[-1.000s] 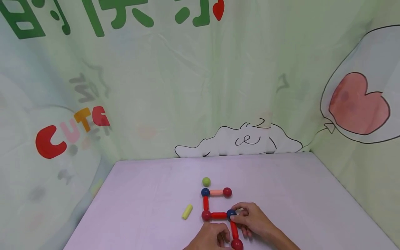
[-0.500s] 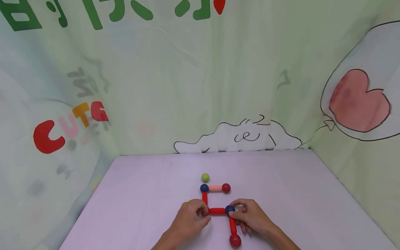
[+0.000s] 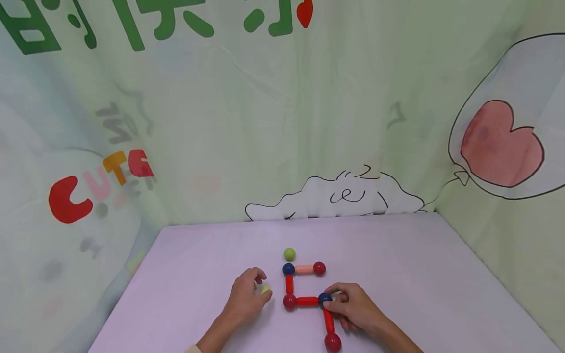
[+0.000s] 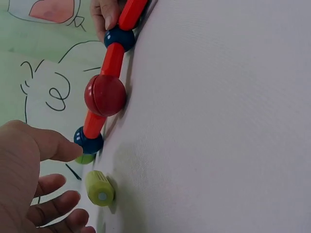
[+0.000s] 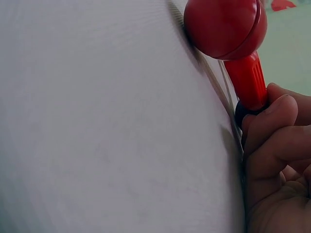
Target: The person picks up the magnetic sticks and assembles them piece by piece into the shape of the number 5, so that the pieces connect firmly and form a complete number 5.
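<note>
My right hand (image 3: 355, 306) pinches a blue ball (image 3: 324, 300) at a corner of a joined figure of balls and rods. From that ball a red rod (image 3: 328, 321) runs toward me to a red ball (image 3: 333, 342). Another red rod (image 3: 307, 301) leads left to a second red ball (image 3: 290, 302). My left hand (image 3: 246, 296) hovers left of the figure, thumb and fingers spread about a yellow-green rod (image 4: 100, 188). In the left wrist view that rod lies on the table, apart from the fingertips; the head view half hides it.
Beyond, a blue ball (image 3: 289, 268), a pink rod (image 3: 303, 269) and a red ball (image 3: 320, 268) form the figure's far arm. A loose green ball (image 3: 289, 254) sits just behind. The pale table (image 3: 198, 264) ends at a printed curtain (image 3: 265, 122).
My left hand has moved from beside the near red ball, past the figure's left corner, to the yellow-green rod. The right hand stays on the blue ball.
</note>
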